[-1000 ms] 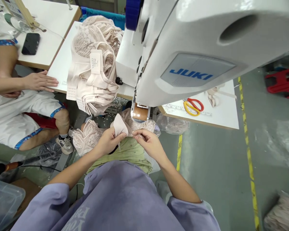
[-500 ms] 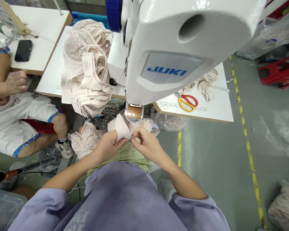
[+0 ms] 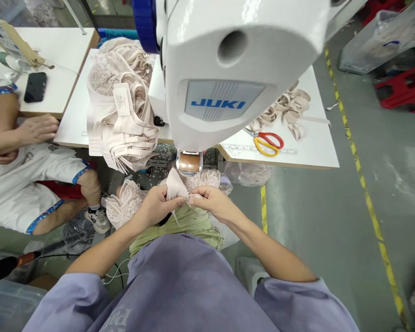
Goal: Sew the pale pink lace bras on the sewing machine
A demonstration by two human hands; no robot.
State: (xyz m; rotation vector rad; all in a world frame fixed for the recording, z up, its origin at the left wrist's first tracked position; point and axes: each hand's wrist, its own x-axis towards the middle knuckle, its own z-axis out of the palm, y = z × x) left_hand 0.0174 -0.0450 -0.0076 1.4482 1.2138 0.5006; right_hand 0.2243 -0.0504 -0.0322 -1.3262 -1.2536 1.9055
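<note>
A beige lace bra (image 3: 175, 185) is held up over my lap, just in front of the white JUKI sewing machine (image 3: 224, 55). My left hand (image 3: 158, 203) is closed on its smooth folded part, with the thumb pressed along the near side. Close by on the right, my right hand (image 3: 214, 202) pinches a narrow edge of the same bra between thumb and fingers. The fingertips of both hands nearly meet. Lace cloth (image 3: 126, 203) hangs left of my left hand, and more lace shows behind my right hand. The fingers hide the exact pinched spot.
A stack of beige bras (image 3: 124, 124) lies left of the machine. Scissors with red and yellow handles (image 3: 268, 143) and loose beige straps (image 3: 287, 108) lie on the right tabletop (image 3: 314, 152). A co-worker's hand (image 3: 38, 129) is at far left, below a black phone (image 3: 35, 86).
The view has shifted a little. My right hand's fingers are straighter and flatter on the bra's edge, and thin ends now dangle below my hands. The co-worker's hand has moved rightward.
</note>
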